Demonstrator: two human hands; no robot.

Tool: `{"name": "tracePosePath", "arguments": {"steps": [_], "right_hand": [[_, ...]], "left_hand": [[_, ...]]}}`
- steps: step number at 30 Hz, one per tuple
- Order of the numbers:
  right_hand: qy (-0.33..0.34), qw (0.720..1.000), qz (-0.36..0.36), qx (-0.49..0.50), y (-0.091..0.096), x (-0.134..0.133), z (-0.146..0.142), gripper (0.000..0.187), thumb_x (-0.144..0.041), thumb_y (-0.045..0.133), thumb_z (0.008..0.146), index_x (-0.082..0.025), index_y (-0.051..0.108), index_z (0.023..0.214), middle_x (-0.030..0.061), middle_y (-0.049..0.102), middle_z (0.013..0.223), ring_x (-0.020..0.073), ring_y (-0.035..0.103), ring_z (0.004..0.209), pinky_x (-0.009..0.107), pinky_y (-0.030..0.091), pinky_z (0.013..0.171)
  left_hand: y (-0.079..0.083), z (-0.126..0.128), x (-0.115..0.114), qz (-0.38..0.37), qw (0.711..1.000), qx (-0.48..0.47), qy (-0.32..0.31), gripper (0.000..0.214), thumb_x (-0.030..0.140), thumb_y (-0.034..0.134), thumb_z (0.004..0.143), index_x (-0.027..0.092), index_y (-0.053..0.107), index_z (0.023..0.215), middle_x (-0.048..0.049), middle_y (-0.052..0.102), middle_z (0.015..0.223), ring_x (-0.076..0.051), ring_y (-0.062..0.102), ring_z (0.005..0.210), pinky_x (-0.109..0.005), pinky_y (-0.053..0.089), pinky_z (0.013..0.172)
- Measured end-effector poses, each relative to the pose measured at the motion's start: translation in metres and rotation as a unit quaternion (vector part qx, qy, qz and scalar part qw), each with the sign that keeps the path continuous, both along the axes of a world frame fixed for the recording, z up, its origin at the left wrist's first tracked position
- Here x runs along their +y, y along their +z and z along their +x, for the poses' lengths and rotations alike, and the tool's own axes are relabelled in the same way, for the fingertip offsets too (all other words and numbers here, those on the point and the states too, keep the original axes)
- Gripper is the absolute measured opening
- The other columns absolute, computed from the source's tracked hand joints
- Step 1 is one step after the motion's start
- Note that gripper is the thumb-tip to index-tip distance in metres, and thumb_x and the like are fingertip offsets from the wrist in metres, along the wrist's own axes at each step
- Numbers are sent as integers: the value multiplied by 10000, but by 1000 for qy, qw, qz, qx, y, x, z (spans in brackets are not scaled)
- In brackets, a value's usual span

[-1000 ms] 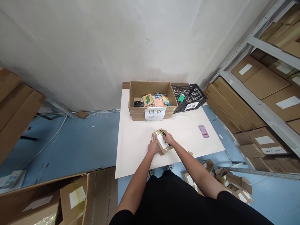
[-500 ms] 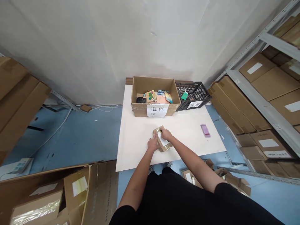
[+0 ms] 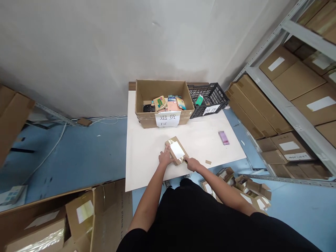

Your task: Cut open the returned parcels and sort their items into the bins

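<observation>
Head view shows the small taped parcel [image 3: 176, 151] lying flat on the white table [image 3: 147, 140] with its flaps closed. Your left hand [image 3: 165, 159] presses on its near-left edge. Your right hand [image 3: 193, 163] is curled at its near corner, and I cannot tell what it grips.

Plain white wall [image 3: 105, 52] behind, blue floor [image 3: 86, 154] below. A white table [image 3: 147, 157] stands centre — metal shelving [image 3: 288, 115] on the right.
</observation>
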State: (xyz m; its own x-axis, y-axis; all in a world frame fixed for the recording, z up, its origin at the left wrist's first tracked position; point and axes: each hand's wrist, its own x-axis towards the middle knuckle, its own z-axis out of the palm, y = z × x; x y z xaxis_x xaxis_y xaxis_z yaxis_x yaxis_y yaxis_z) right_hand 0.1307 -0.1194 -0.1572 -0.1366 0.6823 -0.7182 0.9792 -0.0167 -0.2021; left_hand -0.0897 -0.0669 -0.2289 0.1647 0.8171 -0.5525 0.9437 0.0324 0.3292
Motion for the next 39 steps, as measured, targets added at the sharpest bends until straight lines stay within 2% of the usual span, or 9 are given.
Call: {"name": "tracePosePath", "arguments": {"steps": [3,8,12,16,21,25,30,35,39], "right_hand": [[-19,999,-23,12,0,-23,27,461,-91,630,864,-261,633,1292,104,753,1110,241,756,820,262,502,649],[-247,959,126,53,-26,-27,57,506,-298,433,1071,-247,354,1568,86,769,1088,244,761,946,296,524,808],[-341,925,150,78,-60,11,54,705,-580,524,1030,-204,310,1586,151,734,1274,302,719,1166,340,527,922],[-407,898,141,90,-78,70,63,821,-640,619,956,-185,316,1569,168,718,1319,310,709,1200,344,539,926],[-383,902,163,113,-83,134,100,889,-578,829,797,-228,404,1495,159,731,1261,329,711,1174,351,553,882],[-361,892,158,221,-89,148,124,633,-544,783,848,-262,497,1337,71,756,1066,260,752,968,298,566,773],[-399,835,71,372,-98,123,152,267,-520,443,1055,-258,487,1071,-58,632,651,158,647,523,235,514,546],[-348,847,-5,403,-99,106,169,283,-494,468,1058,-260,439,902,-104,532,514,127,542,388,206,443,469],[-313,865,-21,393,-94,112,168,302,-458,479,1069,-254,437,851,-101,504,463,124,508,351,204,387,435]], "left_hand": [[3,-1,0,4,1000,1,1,1264,676,769,728,395,19,1706,19,-30,1807,-403,495,1342,-449,540,943],[0,19,-9,47,999,10,2,1157,752,698,787,374,110,1709,-30,-10,1808,-394,524,1313,-446,544,958],[-6,65,-19,95,994,27,44,1061,758,579,887,235,166,1713,-190,94,1779,-402,536,1322,-459,539,993],[-9,115,-31,102,991,53,68,939,666,505,977,153,201,1703,-262,188,1734,-375,569,1288,-443,546,985],[-4,150,-35,96,990,92,37,805,580,490,1018,152,305,1674,-279,387,1625,-385,563,1288,-461,547,954],[3,151,-6,122,986,110,5,654,521,509,1019,186,490,1580,-224,565,1480,-400,496,1375,-537,469,1076],[-4,144,28,106,988,95,-62,689,480,498,1024,336,319,1673,-81,271,1759,-394,170,1616,-585,298,1236],[-21,142,22,118,985,103,-75,704,533,386,1055,308,226,1703,-79,137,1794,-399,75,1642,-623,227,1271],[-20,142,19,116,984,109,-75,717,584,350,1057,297,229,1702,-96,137,1791,-403,79,1641,-633,233,1267]]}}
